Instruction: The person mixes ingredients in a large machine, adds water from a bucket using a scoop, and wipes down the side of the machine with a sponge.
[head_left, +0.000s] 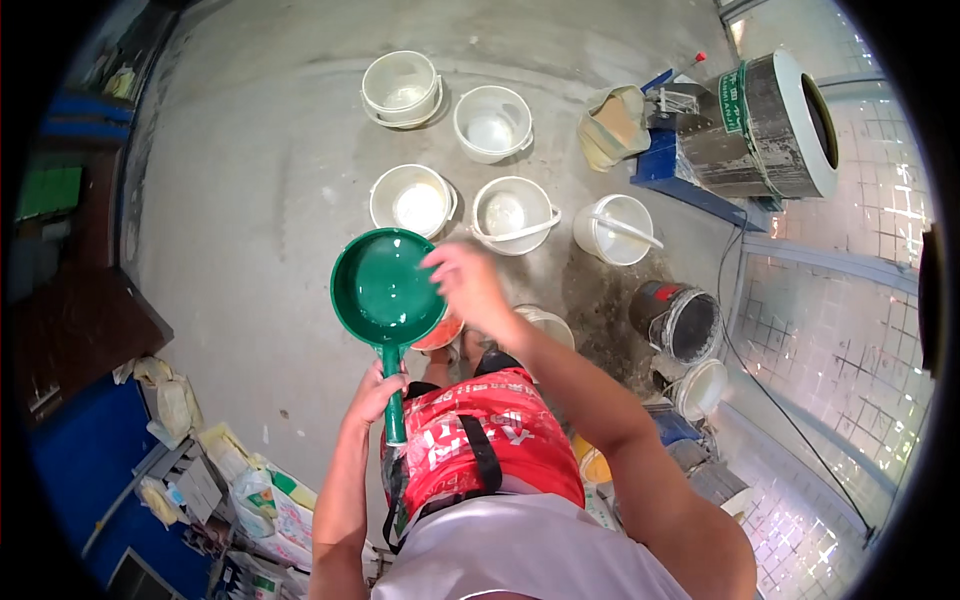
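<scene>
My left hand (377, 391) grips the handle of a green plastic dipper (395, 409), whose round bowl points away from me over the floor. The bowl looks wet inside, with bright glints. My right hand (466, 283), slightly blurred, is at the right rim of the bowl with fingers spread; whether it touches the rim I cannot tell. Partly hidden under the dipper is an orange-red container (441, 335) by my feet. Beyond the bowl stand several white plastic buckets, among them one just past the rim (382, 196) and one with its handle laid across it (517, 241).
A drum mixer (776, 161) on a blue frame stands at the right, an open sack (611, 127) beside it. A dark, splattered bucket (675, 322) and a white one (709, 388) line the right side. Bags (262, 499) lie at lower left; a cable (780, 409) trails at right.
</scene>
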